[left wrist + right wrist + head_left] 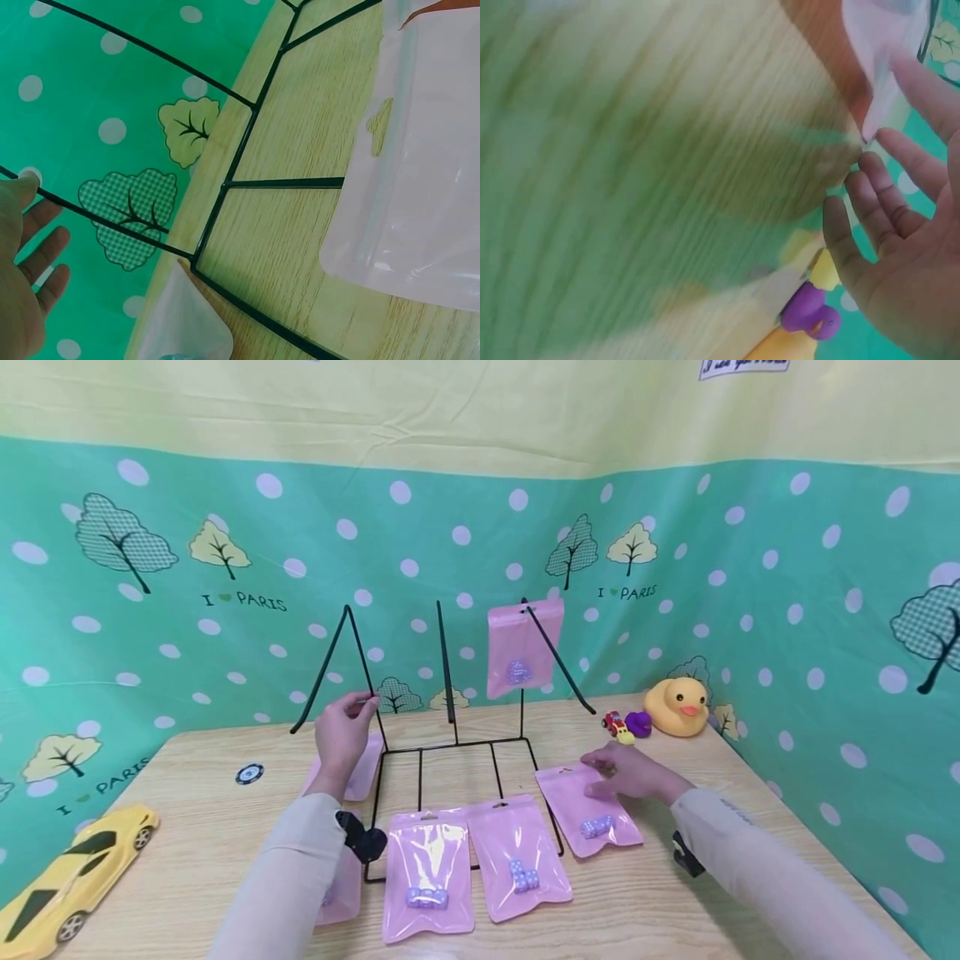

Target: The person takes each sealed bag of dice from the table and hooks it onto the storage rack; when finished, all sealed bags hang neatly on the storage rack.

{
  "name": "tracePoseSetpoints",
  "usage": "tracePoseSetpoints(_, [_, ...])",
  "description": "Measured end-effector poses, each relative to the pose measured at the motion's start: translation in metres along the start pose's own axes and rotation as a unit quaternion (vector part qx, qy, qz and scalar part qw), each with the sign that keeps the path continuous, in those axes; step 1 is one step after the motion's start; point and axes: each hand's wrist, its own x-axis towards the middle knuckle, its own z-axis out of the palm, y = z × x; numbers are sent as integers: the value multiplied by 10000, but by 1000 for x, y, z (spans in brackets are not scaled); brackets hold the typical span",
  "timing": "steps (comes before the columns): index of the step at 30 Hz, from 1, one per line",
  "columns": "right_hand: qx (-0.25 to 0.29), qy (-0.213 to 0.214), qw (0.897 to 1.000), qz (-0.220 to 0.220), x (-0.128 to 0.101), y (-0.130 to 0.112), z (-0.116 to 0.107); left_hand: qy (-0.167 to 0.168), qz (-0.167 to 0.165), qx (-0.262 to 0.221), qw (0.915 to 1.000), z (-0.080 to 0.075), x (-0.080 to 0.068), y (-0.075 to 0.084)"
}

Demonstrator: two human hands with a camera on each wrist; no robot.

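A black wire rack (457, 745) stands on the wooden table (210, 827), and one pink bag (523, 647) hangs on its right hook. Several more pink bags lie flat in front, each with small blocks inside. My left hand (343, 735) is raised at the rack's left slanted arm. Its fingers are straight, and the thumb (24, 187) touches the wire (225, 184). A pink bag (362, 770) lies just behind this hand. My right hand (622, 772) rests flat on the top edge of the rightmost bag (592, 814), fingertips (879, 139) at the bag's corner (877, 45).
A yellow rubber duck (677, 706), a small red toy car (613, 722) and a purple toy (639, 723) sit at the back right. A yellow toy car (75, 872) lies at the front left, with a round chip (249, 773) behind it. Green dotted cloth walls the table.
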Motion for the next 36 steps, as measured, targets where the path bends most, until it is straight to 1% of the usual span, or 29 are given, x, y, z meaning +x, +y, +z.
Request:
tracePoseSetpoints(5, [-246,-42,9994,223,4,-6,1,-20,-22,-12,10000,0,0,0])
tracePoseSetpoints(12, [-195,-192,9974,663,10,-11,0,-28,-39,-4,10000,-1,0,-1])
tracePoseSetpoints(17, [-281,-346,9966,686,13,-16,-3,-53,-57,0,10000,-1,0,0])
tracePoseSetpoints(21, [-354,-404,9952,822,14,-21,-5,-58,-51,6,10000,0,-1,0])
tracePoseSetpoints(28, [-48,-349,9933,1105,16,-23,-4,-30,-34,64,10000,1,0,-1])
tracePoseSetpoints(32, [-164,-304,9932,1114,16,-23,-5,-19,-11,46,10000,1,0,-1])
tracePoseSetpoints(36, [-415,-291,9948,882,16,-20,-6,-45,-33,13,10000,0,0,-2])
